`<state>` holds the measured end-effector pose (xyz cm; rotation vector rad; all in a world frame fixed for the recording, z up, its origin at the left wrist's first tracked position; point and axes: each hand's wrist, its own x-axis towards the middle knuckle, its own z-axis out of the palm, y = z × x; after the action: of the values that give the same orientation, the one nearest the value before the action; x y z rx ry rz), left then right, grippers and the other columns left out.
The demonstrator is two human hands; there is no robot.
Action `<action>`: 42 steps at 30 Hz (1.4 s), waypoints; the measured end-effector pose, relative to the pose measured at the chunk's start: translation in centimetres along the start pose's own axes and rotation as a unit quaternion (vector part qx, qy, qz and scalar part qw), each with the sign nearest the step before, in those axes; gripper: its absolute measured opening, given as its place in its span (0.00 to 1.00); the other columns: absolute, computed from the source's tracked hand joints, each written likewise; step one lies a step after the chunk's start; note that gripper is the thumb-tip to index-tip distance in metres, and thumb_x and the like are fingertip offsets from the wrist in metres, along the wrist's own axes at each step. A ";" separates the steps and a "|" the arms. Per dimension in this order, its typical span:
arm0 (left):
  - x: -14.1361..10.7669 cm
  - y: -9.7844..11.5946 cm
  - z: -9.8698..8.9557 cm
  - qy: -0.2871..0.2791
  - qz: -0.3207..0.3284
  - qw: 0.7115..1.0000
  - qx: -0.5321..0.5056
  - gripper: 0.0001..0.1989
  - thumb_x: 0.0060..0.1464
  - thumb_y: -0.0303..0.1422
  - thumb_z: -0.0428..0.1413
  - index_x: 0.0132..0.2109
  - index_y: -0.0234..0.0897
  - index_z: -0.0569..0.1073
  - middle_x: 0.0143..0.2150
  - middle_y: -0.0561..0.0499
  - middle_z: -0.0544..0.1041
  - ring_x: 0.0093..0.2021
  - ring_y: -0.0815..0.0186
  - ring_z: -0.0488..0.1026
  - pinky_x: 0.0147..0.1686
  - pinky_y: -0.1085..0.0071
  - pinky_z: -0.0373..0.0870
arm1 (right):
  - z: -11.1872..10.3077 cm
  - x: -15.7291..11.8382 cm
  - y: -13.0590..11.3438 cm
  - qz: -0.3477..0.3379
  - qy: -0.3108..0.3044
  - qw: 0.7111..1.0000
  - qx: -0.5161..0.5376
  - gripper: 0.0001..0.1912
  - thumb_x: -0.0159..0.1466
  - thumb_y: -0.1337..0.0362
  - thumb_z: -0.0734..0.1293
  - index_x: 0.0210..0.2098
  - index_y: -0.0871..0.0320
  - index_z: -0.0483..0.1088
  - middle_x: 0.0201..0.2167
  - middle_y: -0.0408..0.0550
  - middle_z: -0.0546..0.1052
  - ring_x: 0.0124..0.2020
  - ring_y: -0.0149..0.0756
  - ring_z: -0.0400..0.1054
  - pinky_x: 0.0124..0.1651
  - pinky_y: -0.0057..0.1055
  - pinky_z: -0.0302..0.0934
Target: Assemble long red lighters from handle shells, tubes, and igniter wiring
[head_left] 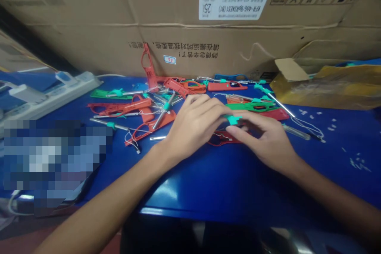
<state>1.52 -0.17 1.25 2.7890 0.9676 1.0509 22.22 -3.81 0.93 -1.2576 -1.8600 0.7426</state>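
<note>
A small teal plastic piece (233, 119) is pinched between the thumb and fingers of my right hand (264, 137). My left hand (195, 123) is closed right beside it, palm down, its fingertips close to the teal piece; whatever lies under those fingers is hidden. Below the hands a red lighter casing (220, 138) shows in part. The end of a silver tube (157, 138) sticks out left of my left wrist; I cannot tell whether it is held. Behind my right hand lie a green casing half (253, 106) and a red one (279, 114).
Red casings (119, 108), metal tubes with teal fittings (279, 103) and thin wires lie heaped behind the hands. A large cardboard box (119, 4) stands at the back. A white power strip (50, 95) is on the left, an open carton (333, 87) back right. White scraps (360, 162) litter the right.
</note>
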 end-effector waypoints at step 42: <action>0.4 -3.8 -1.5 -0.216 0.004 0.976 -0.032 0.04 0.62 0.32 0.62 0.41 0.36 0.79 0.37 0.51 0.80 0.37 0.64 0.74 0.41 0.67 0.63 | -2.1 0.8 2.3 -0.141 -0.246 0.933 -0.223 0.12 0.73 0.57 0.64 0.49 0.57 0.72 0.43 0.47 0.77 0.41 0.38 0.71 0.41 0.32 0.60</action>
<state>-1.24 2.79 1.87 2.7880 0.8465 0.4288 24.92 -2.12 0.43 -1.0875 -2.6711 0.5203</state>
